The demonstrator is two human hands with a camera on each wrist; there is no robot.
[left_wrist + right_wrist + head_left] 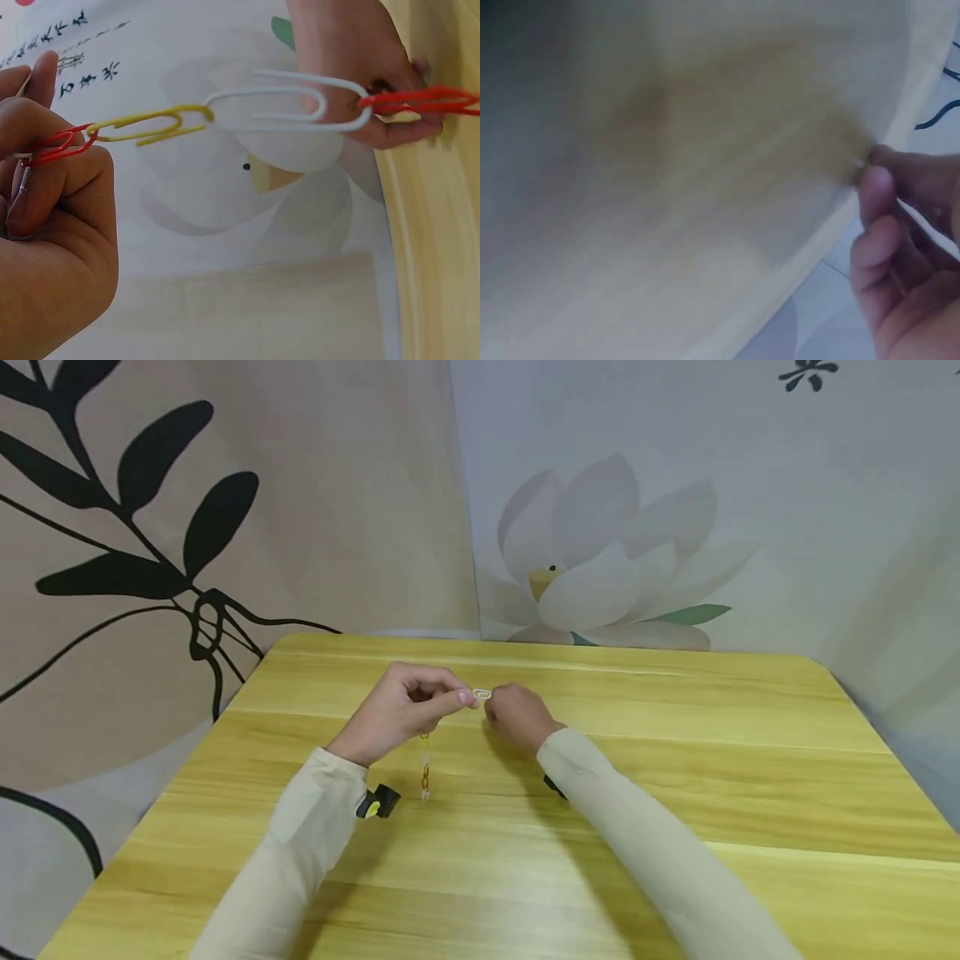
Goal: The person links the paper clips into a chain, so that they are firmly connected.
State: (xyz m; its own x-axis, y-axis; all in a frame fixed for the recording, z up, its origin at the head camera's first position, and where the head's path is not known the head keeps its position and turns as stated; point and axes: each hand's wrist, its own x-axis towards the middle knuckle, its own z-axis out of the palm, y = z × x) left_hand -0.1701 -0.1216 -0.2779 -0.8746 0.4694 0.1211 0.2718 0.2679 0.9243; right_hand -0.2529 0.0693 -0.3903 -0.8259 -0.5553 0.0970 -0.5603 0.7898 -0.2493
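Observation:
My left hand [408,706] pinches a white paper clip [482,694] between thumb and index finger, so that it juts rightward. Against that clip's other end are the curled fingers of my right hand [517,714]; the right wrist view shows these fingertips pinched together, with the grip blurred. A chain of linked paper clips [426,772] hangs under my left hand. Close up in the left wrist view, a red clip [56,146] at my left fingers leads to a yellow clip [150,126], a larger-looking white clip [289,129] and another red clip [424,97].
Both forearms reach over a light wooden table [750,777]. Behind its far edge stands a wall covering with a printed lotus [600,552] and dark leaves [157,452]. A black wrist device [386,800] sits beneath the left cuff.

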